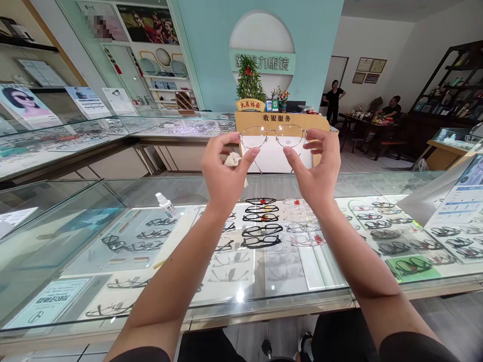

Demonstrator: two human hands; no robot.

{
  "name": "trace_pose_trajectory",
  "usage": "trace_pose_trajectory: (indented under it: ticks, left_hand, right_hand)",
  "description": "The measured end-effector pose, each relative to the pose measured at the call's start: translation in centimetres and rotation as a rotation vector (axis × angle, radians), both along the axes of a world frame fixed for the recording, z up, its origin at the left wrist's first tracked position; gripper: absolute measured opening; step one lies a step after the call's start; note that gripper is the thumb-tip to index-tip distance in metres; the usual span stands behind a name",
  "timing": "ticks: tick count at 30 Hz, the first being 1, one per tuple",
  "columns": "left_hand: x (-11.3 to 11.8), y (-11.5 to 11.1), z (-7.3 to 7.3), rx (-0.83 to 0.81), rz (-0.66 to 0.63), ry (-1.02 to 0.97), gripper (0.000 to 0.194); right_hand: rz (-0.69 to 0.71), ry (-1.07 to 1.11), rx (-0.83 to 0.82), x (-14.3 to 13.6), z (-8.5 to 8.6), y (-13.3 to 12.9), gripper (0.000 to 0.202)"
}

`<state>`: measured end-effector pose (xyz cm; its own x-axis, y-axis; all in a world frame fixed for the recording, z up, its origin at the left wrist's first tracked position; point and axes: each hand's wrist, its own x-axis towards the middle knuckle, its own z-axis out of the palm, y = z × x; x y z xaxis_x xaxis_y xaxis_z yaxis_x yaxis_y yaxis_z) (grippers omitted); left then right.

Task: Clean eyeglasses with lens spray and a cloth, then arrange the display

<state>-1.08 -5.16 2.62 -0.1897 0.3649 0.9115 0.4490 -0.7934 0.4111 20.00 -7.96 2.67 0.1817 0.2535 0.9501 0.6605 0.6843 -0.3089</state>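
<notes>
Where both hands pinch, the glasses [272, 137] span between each grip.

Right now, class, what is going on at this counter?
A person holds a pair of thin metal-framed glasses up at eye level, the left hand and right hand each pinching one side of the frame. The left hand also keeps a small pale cloth. Below lies a glass display counter with rows of frames, and a small spray bottle stands on top.
</notes>
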Motion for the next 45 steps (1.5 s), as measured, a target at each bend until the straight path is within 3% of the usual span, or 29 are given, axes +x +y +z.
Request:
trace_pose_trajectory:
  ticks: [7,18,24,28,37,40,45]
  left_hand:
    - [0.1,0.3,-0.3,-0.006,0.005,-0.005,0.051]
    - [0.8,-0.4,-0.5,0.145,0.193,-0.030,0.057]
    - [0.6,-0.3,-0.7,0.180,0.246,0.008,0.057]
    - [0.5,-0.5,-0.8,0.233,0.209,0.041,0.057]
    - [0.8,-0.3,-0.7,0.187,0.151,-0.019,0.056]
    - [0.7,0.3,-0.7,0.140,0.078,-0.027,0.055]
    - [0.4,1.0,-1.1,0.044,0.084,-0.001,0.061]
  right_hand:
    - [-0.006,-0.007,-0.002,0.0,0.1,0.0,0.043]
    - [0.028,-0.022,-0.150,0.1,0.0,-0.2,0.048]
    - [0.023,-0.016,-0.151,0.0,-0.2,0.1,0.047]
    - [0.030,-0.011,-0.171,0.0,-0.3,0.2,0.045]
    - [0.023,-0.006,-0.143,-0.3,-0.6,0.3,0.050]
    - [-0.005,-0.019,-0.094,-0.4,-0.5,0.1,0.050]
    - [-0.029,-0.038,-0.065,-0.5,-0.3,-0.2,0.048]
